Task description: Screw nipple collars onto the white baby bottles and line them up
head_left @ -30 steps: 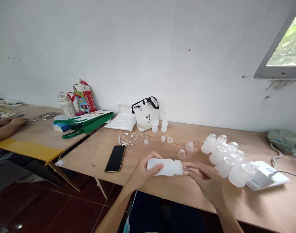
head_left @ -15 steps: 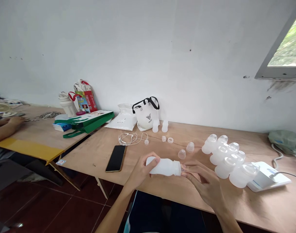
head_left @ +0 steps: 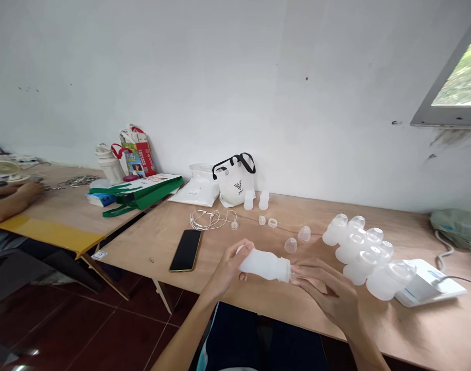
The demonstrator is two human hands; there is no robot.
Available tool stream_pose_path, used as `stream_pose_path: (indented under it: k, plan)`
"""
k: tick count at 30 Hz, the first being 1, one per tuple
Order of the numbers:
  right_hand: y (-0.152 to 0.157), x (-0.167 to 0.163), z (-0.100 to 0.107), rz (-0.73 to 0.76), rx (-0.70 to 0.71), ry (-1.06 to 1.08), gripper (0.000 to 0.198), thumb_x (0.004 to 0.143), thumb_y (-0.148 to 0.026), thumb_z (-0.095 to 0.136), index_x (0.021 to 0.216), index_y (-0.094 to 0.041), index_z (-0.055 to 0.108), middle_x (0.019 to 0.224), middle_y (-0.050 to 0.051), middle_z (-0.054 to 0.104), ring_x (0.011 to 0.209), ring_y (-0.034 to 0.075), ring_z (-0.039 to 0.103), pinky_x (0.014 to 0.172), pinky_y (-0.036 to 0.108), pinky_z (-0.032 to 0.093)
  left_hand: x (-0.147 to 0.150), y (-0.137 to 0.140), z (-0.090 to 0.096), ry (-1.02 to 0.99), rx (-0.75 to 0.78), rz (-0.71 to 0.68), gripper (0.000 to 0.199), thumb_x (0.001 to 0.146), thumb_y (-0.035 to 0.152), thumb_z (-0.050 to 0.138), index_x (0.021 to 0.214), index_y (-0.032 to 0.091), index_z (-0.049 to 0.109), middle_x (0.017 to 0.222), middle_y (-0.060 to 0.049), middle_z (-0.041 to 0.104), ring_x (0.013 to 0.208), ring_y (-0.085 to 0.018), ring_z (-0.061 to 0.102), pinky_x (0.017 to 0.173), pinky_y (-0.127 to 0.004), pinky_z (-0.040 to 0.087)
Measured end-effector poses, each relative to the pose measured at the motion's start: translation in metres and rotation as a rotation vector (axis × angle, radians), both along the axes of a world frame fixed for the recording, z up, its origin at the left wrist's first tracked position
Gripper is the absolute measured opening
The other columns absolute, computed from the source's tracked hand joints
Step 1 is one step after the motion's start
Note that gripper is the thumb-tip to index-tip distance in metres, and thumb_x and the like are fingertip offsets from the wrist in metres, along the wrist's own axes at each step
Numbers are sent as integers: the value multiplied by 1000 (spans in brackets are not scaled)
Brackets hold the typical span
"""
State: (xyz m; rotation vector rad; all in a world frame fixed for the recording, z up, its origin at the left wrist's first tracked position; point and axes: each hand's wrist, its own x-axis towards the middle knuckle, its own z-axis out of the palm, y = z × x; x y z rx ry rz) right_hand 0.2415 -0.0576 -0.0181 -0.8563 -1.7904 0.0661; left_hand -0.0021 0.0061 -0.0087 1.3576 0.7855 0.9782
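Frosted white plastic bottle (head_left: pixel 264 265) lies sideways above the wooden table (head_left: pixel 413 330) edge, your left hand (head_left: pixel 229 264) wrapped round its base; your right hand (head_left: pixel 330 292) pinches at its neck. Capped bottles (head_left: pixel 364 253) cluster right; loose clear caps (head_left: pixel 297 239) remain.

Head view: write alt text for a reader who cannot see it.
Left hand holds a white bottle sideways over a wooden table, right hand at its neck. More bottles lie right, a phone left.
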Motion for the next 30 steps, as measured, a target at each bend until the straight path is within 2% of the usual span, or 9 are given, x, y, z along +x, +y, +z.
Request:
stream_pose_path:
  k: [3,7,11,16,20,22,26,30]
  plan:
    - [2,-1,3,-37,-82,77,16,87,-22,78,101,-31,79,94,3,80,85,24,77,74,34,64,2,-5,4,16,82,30,49,90,65,60,81,18,56,66,4,52,47,-8,47,46,-19,36]
    - [2,-4,4,21,-231,185,15,90,-25,76,104,-30,78,97,3,80,90,24,75,78,35,64,3,-10,5,57,182,93,46,93,65,57,88,19,59,70,3,53,55,-11,49,49,-20,38]
    - [1,-8,3,69,-366,283,15,89,-29,76,104,-28,79,102,5,80,93,24,75,81,36,65,-1,-9,3,119,357,159,36,95,55,59,95,19,63,85,-1,61,74,-16,56,63,-23,44]
    - [1,-12,4,31,-443,396,12,86,-34,79,95,-26,82,95,5,82,86,24,77,76,33,67,-13,-3,2,105,528,66,31,90,42,73,111,21,67,103,-5,66,91,-20,60,79,-28,47]
    - [1,-13,7,-5,-468,446,12,83,-34,81,93,-28,83,92,3,82,83,22,78,74,29,67,-19,2,4,93,647,4,36,80,35,86,110,21,71,108,-7,66,101,-23,61,87,-31,47]
    - [0,-12,8,0,-451,448,15,82,-32,82,97,-29,83,93,2,82,85,22,78,76,29,67,-19,3,4,88,601,14,38,80,36,86,112,22,71,112,-8,67,105,-25,61,89,-32,48]
    - [-2,-10,9,67,-396,434,26,84,-28,80,110,-31,80,98,1,81,88,21,77,81,31,67,-14,3,0,41,370,65,38,88,45,75,118,21,68,112,-7,68,100,-23,62,85,-30,50]
    - [-3,-9,8,48,-357,383,22,86,-26,79,107,-31,80,98,1,81,87,21,77,77,30,67,-9,2,1,27,280,58,38,90,52,70,108,19,71,101,-5,68,92,-21,62,78,-27,49]
